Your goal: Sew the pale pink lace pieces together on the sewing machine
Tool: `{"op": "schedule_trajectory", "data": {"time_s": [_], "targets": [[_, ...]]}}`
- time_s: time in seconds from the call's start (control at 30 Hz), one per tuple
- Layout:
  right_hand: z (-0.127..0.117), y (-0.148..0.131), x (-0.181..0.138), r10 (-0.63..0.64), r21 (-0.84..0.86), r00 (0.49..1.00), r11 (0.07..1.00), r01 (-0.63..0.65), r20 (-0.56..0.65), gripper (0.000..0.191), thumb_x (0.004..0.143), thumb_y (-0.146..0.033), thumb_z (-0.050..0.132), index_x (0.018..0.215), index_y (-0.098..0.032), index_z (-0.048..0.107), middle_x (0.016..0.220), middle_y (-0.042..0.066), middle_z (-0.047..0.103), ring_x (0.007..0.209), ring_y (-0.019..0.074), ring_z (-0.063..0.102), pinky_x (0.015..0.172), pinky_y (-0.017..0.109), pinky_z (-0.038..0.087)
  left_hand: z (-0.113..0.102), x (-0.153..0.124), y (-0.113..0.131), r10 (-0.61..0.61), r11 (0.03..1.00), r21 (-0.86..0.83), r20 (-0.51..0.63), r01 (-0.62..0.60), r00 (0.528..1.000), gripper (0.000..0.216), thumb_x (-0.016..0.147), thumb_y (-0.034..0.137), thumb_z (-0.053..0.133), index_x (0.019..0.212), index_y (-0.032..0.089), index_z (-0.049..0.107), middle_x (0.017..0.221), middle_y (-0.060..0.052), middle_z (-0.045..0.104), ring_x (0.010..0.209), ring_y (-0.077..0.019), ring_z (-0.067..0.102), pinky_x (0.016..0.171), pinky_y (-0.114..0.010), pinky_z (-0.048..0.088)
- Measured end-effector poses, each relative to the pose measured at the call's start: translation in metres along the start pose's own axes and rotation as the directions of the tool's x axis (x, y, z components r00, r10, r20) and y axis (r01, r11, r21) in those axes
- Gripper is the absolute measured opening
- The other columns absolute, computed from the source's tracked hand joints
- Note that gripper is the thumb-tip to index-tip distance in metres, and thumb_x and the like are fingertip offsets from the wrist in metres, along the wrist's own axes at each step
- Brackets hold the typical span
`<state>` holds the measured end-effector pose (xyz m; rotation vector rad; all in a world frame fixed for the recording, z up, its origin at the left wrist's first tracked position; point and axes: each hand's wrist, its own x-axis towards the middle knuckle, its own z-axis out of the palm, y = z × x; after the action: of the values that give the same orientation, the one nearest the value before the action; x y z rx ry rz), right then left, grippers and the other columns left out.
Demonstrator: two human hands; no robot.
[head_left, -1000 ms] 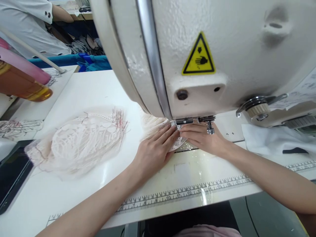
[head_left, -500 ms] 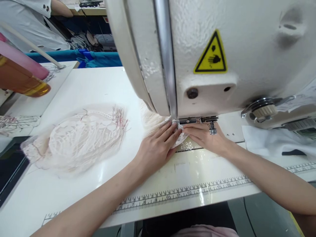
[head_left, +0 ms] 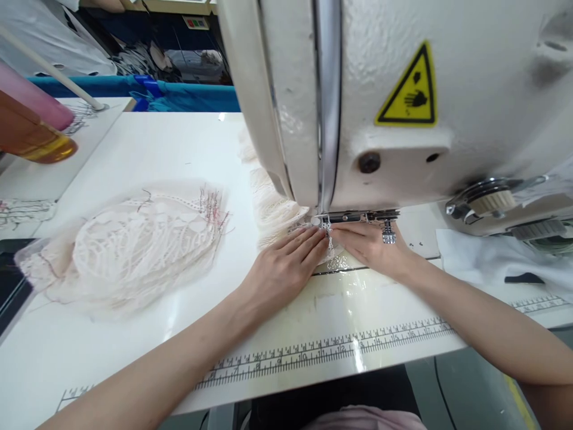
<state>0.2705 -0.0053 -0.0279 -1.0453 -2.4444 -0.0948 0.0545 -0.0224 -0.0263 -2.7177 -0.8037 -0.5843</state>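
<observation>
My left hand (head_left: 293, 260) lies flat beside the needle area of the sewing machine (head_left: 394, 173), fingers stretched out and close together, pressing on a strip of cream lace (head_left: 329, 249). Opposite it, my right hand (head_left: 376, 245) rests on the machine bed, its extended fingertips touching the lace's right edge. Part of that hand is behind the metal guide (head_left: 358, 216). Under the machine head, more gathered lace (head_left: 275, 206) spreads to the left of the needle. The needle tip itself is hard to make out.
A pile of cream lace (head_left: 138, 251) with loose reddish threads lies on the left of the white table (head_left: 179, 143). A printed ruler (head_left: 322, 352) runs along the front edge. White cloth (head_left: 474, 254) is at right; an amber bottle (head_left: 33, 134) stands far left. Another person's clothing shows behind.
The view has shifted slightly, so the machine appears further right. More gathered lace shows behind the needle, and the piece between my hands looks smaller. My left fingers lie closer together.
</observation>
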Motion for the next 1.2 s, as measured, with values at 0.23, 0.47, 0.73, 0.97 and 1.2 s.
{"op": "schedule_trajectory", "data": {"time_s": [0.23, 0.47, 0.73, 0.97, 1.2], "targets": [[0.003, 0.002, 0.0, -0.093, -0.029, 0.991, 0.995, 0.096, 0.098, 0.032, 0.087, -0.004, 0.048, 0.105, -0.026, 0.063, 0.107, 0.0, 0.066, 0.09, 0.0146, 0.061, 0.077, 0.031, 0.046, -0.003, 0.001, -0.003, -0.053, 0.998, -0.02, 0.013, 0.053, 0.999, 0.025, 0.093, 0.011, 0.043, 0.105, 0.005, 0.064, 0.118, -0.014, 0.065, 0.111, -0.0241, 0.062, 0.095, -0.038, 0.055], [0.009, -0.011, 0.0, -0.15, -0.043, 0.988, 0.988, 0.151, 0.04, 0.028, 0.091, -0.005, 0.047, 0.1, -0.025, 0.063, 0.103, -0.002, 0.067, 0.095, 0.013, 0.056, 0.084, 0.03, 0.044, -0.006, 0.003, -0.004, -0.121, 0.992, -0.037, 0.02, 0.122, 0.992, 0.026, 0.091, 0.01, 0.04, 0.099, 0.011, 0.064, 0.116, -0.012, 0.067, 0.109, -0.0221, 0.064, 0.095, -0.037, 0.055], [0.008, -0.013, 0.0, -0.121, 0.06, 0.992, 0.991, 0.119, 0.041, 0.025, 0.09, -0.005, 0.049, 0.096, -0.025, 0.065, 0.099, -0.001, 0.068, 0.094, 0.0136, 0.058, 0.084, 0.03, 0.045, -0.004, 0.003, -0.004, -0.165, 0.985, -0.039, 0.032, 0.166, 0.986, 0.022, 0.086, 0.011, 0.042, 0.097, 0.012, 0.062, 0.117, -0.013, 0.066, 0.109, -0.0229, 0.063, 0.097, -0.037, 0.054], [0.01, -0.013, -0.001, -0.128, 0.079, 0.991, 0.989, 0.126, 0.025, 0.025, 0.091, -0.006, 0.048, 0.096, -0.024, 0.065, 0.096, -0.001, 0.068, 0.092, 0.0132, 0.058, 0.084, 0.031, 0.045, -0.003, 0.002, -0.004, -0.183, 0.982, -0.033, 0.029, 0.184, 0.983, 0.033, 0.086, 0.015, 0.045, 0.116, 0.006, 0.057, 0.118, -0.015, 0.066, 0.111, -0.0252, 0.062, 0.091, -0.038, 0.057], [0.008, -0.01, -0.001, -0.135, 0.09, 0.99, 0.987, 0.132, 0.032, 0.026, 0.092, -0.006, 0.044, 0.095, -0.022, 0.064, 0.094, 0.001, 0.066, 0.089, 0.0137, 0.056, 0.08, 0.031, 0.044, -0.002, 0.002, -0.002, -0.18, 0.984, -0.008, 0.035, 0.18, 0.983, 0.036, 0.088, 0.018, 0.046, 0.12, 0.008, 0.059, 0.123, -0.013, 0.063, 0.112, -0.0264, 0.062, 0.094, -0.041, 0.055]]}}
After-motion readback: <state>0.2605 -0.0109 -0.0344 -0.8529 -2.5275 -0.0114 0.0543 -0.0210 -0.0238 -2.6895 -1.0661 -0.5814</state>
